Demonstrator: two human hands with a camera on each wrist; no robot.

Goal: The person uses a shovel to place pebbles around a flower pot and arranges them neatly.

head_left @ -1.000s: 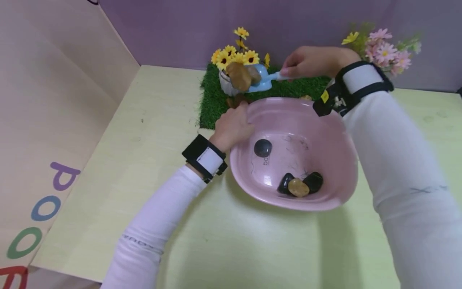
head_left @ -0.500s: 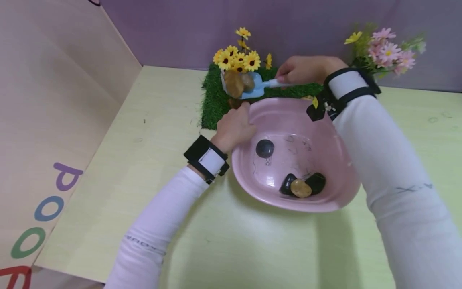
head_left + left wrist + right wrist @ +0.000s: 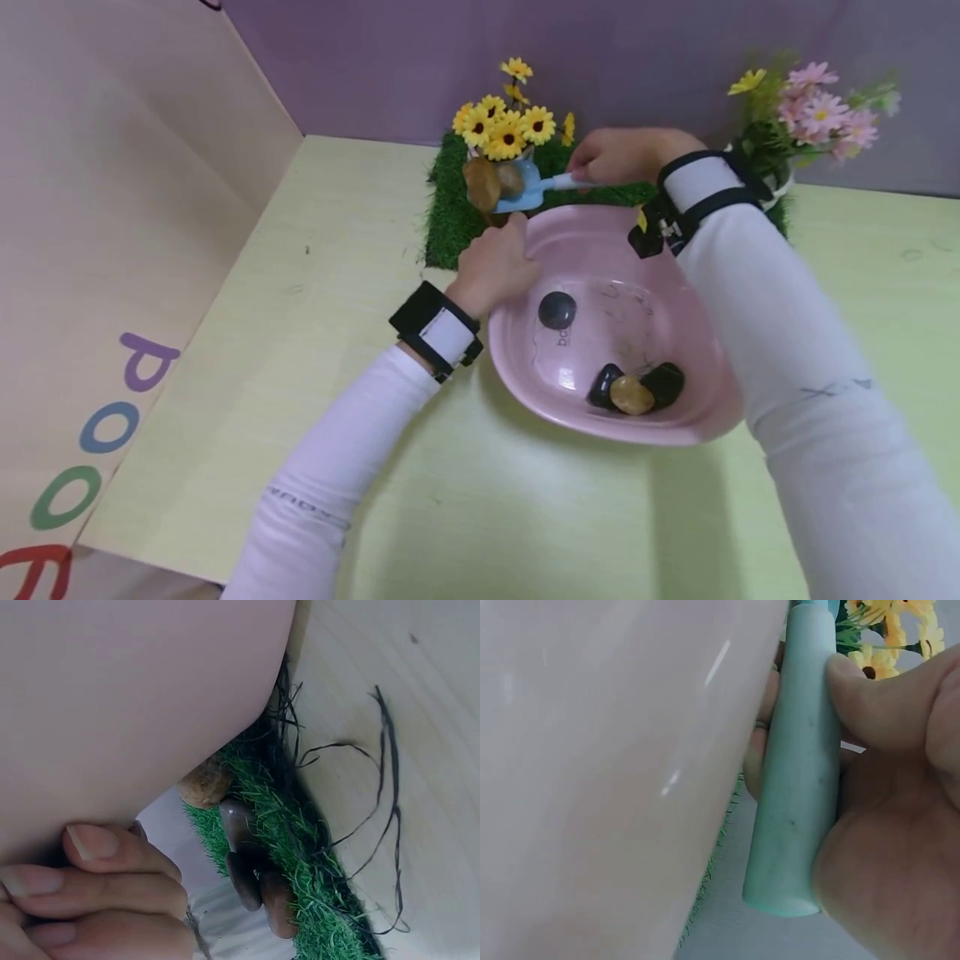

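Observation:
My right hand (image 3: 618,156) grips the pale handle of a small blue toy shovel (image 3: 531,197); its thumb lies along the handle (image 3: 795,765) in the right wrist view. Two brown stones (image 3: 482,185) rest on the shovel's blade, over the grass mat in front of the yellow flowers. With curled fingers, my left hand (image 3: 495,262) holds the far left rim of a pink basin (image 3: 607,229). The left wrist view shows these fingers (image 3: 112,892) under the basin's edge. Inside the basin lie a grey stone (image 3: 557,310), two black stones (image 3: 664,384) and a tan stone (image 3: 632,395).
Yellow artificial flowers (image 3: 506,133) and a pot of pink flowers (image 3: 821,112) stand at the back by the purple wall. Under them lies a green grass mat (image 3: 442,237). Several stones (image 3: 241,825) sit on the mat beside a white pot (image 3: 232,922). Dark strands (image 3: 394,802) lie on the table.
My right hand has lowered the shovel and its stones, bringing them slightly nearer me, below the yellow flowers. My left hand keeps its hold on the basin rim.

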